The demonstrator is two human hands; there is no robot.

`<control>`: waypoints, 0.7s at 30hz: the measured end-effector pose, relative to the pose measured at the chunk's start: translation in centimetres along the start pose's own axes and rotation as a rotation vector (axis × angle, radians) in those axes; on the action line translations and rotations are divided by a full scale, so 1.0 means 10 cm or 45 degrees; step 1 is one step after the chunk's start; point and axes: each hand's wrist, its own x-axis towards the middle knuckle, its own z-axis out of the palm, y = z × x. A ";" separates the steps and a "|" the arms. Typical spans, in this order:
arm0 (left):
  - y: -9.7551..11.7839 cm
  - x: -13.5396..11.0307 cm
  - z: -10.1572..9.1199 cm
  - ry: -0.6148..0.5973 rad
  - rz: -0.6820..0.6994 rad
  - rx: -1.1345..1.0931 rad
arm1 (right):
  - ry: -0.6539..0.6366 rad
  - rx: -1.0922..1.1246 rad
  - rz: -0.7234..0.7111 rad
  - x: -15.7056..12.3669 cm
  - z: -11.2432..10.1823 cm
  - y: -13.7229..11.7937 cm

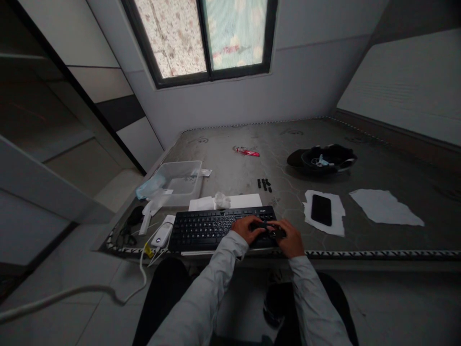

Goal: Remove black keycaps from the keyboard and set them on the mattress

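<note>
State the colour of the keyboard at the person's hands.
The keyboard is black, with pale markings; the head view shows it best.

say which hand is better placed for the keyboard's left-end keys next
Likely the left hand: it is over the keyboard, nearer those keys; the right hand is farther, by the keyboard's right end.

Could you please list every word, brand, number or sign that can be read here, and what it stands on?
None reads clearly.
Keyboard: pale logo near its far right corner, too small to read.
Keycaps: white legends, too small.
Red object: any print is too small.
</note>
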 end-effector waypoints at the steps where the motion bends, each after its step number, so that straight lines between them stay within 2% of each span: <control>1: 0.00 0.00 0.00 0.002 0.010 -0.006 | -0.007 0.006 0.008 0.00 0.00 0.01; 9: -0.03 0.00 0.02 -0.006 0.068 -0.017 | -0.074 0.119 0.080 -0.01 0.02 0.06; 14: -0.01 -0.02 0.00 -0.037 0.117 -0.013 | -0.027 0.168 0.169 -0.02 0.00 0.05; 16: 0.00 -0.02 0.00 -0.041 0.107 -0.012 | 0.048 0.155 0.235 -0.03 -0.02 0.08; 21: 0.04 -0.02 -0.01 -0.079 0.110 0.049 | 0.404 0.100 0.466 0.09 -0.05 0.35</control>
